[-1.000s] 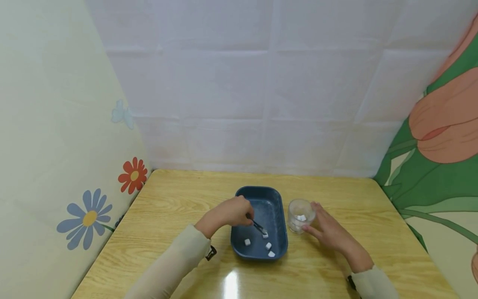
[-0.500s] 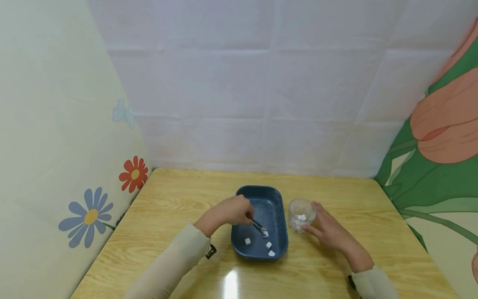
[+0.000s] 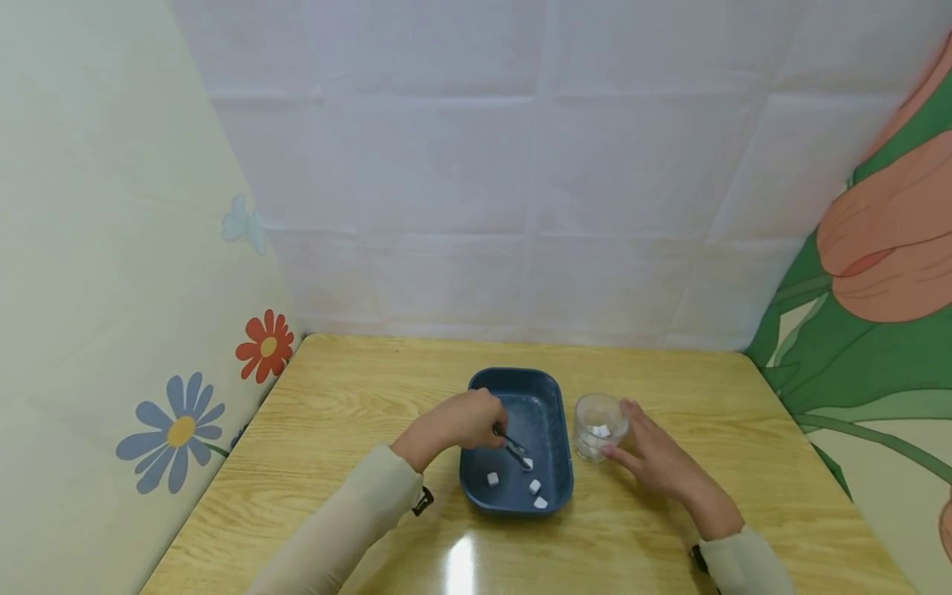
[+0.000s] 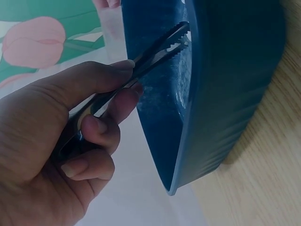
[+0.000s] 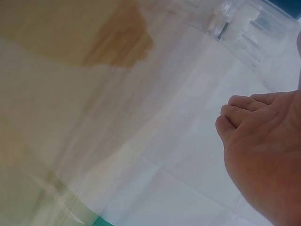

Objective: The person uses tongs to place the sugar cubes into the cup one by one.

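Observation:
My left hand (image 3: 470,420) holds small dark metal tongs (image 4: 160,56) over a deep blue rectangular tray (image 3: 513,506). Their toothed ends stand apart, close about a white cube (image 3: 529,464) on the tray floor; whether they touch it I cannot tell. Several other white cubes lie in the tray, one to the left (image 3: 492,478) and a pair nearer the front. To the tray's right stands a clear glass (image 3: 587,442) with white cubes (image 3: 599,430) inside. My right hand (image 3: 654,459) grips its right side between thumb and fingers. In the right wrist view the fingertips are out of sight.
A wooden table (image 3: 372,380) carries the tray and glass, which stand a small gap apart. A white sheet (image 3: 446,207) hangs behind its far edge. Printed flower panels (image 3: 178,430) flank the table on both sides. A light glare (image 3: 460,566) shows on the near tabletop.
The tongs' ends have spread apart around the cube near the tray's middle. My right hand and the glass have stayed put.

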Motion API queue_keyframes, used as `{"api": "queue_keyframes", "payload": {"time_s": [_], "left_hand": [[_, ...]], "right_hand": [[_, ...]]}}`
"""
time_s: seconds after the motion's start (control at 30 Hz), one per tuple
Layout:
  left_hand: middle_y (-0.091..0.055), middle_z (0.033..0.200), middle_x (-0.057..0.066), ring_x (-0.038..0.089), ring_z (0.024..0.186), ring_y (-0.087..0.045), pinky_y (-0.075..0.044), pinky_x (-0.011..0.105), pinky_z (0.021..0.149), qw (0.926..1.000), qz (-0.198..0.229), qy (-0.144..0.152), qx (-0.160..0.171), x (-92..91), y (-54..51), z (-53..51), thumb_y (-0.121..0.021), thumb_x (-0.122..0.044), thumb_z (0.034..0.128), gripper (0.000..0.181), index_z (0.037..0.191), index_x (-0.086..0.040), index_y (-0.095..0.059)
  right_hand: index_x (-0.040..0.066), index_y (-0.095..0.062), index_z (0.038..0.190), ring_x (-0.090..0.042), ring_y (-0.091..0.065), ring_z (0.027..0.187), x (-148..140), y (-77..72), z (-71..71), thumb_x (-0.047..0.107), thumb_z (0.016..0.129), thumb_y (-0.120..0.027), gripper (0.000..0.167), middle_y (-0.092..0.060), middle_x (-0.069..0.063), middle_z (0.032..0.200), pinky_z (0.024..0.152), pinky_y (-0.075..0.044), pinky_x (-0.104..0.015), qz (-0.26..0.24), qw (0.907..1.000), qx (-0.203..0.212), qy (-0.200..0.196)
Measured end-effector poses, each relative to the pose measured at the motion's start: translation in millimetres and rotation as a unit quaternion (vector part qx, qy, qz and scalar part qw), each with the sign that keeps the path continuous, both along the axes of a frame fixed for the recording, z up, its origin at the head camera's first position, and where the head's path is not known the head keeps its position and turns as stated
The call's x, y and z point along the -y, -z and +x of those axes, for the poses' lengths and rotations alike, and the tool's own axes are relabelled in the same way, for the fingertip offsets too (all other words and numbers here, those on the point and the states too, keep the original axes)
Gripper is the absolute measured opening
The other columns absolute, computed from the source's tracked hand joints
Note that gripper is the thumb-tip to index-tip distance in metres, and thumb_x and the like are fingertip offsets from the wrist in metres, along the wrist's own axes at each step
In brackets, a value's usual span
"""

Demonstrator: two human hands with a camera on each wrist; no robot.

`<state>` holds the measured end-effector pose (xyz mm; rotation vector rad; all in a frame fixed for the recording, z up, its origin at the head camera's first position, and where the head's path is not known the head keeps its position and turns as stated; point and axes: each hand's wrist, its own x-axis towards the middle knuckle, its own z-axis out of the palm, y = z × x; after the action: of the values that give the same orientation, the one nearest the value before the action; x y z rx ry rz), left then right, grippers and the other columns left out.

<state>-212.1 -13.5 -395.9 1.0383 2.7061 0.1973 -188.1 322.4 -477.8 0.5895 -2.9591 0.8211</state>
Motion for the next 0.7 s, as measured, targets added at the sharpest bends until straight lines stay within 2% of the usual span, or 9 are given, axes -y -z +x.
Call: {"api": "queue_keyframes", "payload": {"time_s": [0.23,0.5,0.7], "left_hand": [[-0.07,0.082,-0.012,0.0,0.067,-0.059,-0.052,0.022,0.065,0.9999,-0.013,-0.002,0.0,-1.5,0.5,0.2,-0.076,-0.028,0.0925,0.008,0.093,-0.021,-0.08],[-0.067,0.077,-0.013,0.002,0.066,-0.057,-0.051,0.023,0.062,0.9996,-0.028,-0.004,-0.002,-1.9,2.2,0.4,-0.077,-0.028,0.0923,0.007,0.089,-0.022,-0.078],[-0.066,0.076,-0.013,0.002,0.064,-0.056,-0.049,0.022,0.06,0.9995,-0.028,0.006,-0.009,-1.5,2.9,-0.2,-0.076,-0.029,0.0929,0.008,0.089,-0.022,-0.078]], "right_hand": [[-0.012,-0.017,0.156,-0.053,-0.017,0.148,0.1,0.9,-0.7,0.048,0.099,-0.061,0.093,-0.018,-0.036,0.16,0.114,-0.021,-0.067,-0.002,1.0,-0.003,-0.002],[-0.013,-0.017,0.155,-0.053,-0.018,0.147,0.7,2.0,-1.5,0.048,0.099,-0.061,0.094,-0.018,-0.036,0.16,0.114,-0.021,-0.067,0.001,1.0,-0.002,-0.002],[-0.013,-0.018,0.155,-0.054,-0.018,0.147,0.5,1.7,-1.8,0.049,0.099,-0.06,0.093,-0.018,-0.036,0.16,0.114,-0.021,-0.068,0.004,1.0,0.002,0.003]]}}
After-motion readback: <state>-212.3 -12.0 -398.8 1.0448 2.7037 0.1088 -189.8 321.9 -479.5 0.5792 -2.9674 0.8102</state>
